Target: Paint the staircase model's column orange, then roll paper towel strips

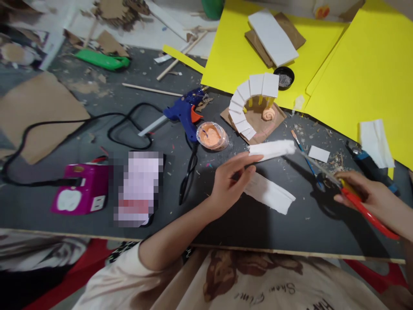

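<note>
Two hands work apart, right of centre: the left hand (234,178) pinches the left end of one folded white strip (272,148), and the right hand (371,193) is closed round one pair of scissors (364,211), blades pointing at the strip's right end; whether they touch it I cannot tell. A second white strip (274,196) lies just below, on the tabletop (232,234). Between the hands and above are one paintbrush (306,156) and one small white rectangle (318,153); one blue-and-black cutter (371,165) lies at right. Above centre, one brown board (260,120) bears a curve of eight or nine white steps (244,89) and one orange spiral (268,113). Near centre stand one tub (212,136) and one glue gun (183,113); lower left, one phone (140,187) and one magenta box (84,187).
</note>
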{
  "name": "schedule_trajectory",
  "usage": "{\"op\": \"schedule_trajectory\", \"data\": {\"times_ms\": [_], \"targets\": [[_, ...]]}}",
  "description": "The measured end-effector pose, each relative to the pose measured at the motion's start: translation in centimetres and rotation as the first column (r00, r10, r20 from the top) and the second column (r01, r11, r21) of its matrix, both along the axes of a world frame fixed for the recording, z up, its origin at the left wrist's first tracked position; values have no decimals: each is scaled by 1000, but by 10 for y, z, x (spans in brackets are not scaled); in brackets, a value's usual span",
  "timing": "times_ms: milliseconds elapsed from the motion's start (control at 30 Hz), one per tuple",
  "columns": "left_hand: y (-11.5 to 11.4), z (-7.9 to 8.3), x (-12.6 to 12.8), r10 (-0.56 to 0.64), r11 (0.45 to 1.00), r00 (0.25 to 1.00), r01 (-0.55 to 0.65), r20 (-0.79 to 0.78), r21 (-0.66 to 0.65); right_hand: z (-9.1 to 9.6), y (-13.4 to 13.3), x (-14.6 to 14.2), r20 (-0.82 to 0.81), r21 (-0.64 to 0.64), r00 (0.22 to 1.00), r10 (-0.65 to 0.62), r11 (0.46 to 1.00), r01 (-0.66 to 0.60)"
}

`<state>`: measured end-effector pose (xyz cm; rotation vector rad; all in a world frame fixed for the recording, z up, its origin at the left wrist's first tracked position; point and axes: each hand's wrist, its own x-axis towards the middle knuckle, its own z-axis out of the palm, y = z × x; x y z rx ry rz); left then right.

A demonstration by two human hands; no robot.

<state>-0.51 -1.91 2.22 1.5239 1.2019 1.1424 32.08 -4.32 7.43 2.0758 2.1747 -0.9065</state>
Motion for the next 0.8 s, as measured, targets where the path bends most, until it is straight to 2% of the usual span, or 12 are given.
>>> {"op": "schedule_trajectory", "data": {"times_ms": [100,200,267,433,533,600,667,733,800], "targets": [[-3,0,0,6,997,998,-11,66,82,-8,3,-1,172,120,970,-170,981,151],[-4,1,1,-29,996,988,16,153,88,-14,6,-2,365,204,893,-264,958,199],[-4,1,1,-46,997,977,32,208,70,-17,7,0,416,207,875,-247,963,174],[-4,1,4,-65,997,956,75,287,-24,-21,3,10,397,258,905,-155,965,52],[-4,2,6,-85,991,949,111,305,-68,-15,0,9,528,331,840,-124,941,-69],[-4,2,8,-83,990,953,111,293,-81,-10,0,1,569,398,813,-120,906,-144],[-4,1,8,-84,990,957,112,279,-88,-8,1,-12,503,445,861,-78,877,-181],[-4,0,8,-106,987,955,135,279,-87,-13,3,-27,419,445,908,6,870,-211],[-5,0,8,-136,983,949,164,286,-77,-22,6,-43,430,404,901,52,882,-243]]}}
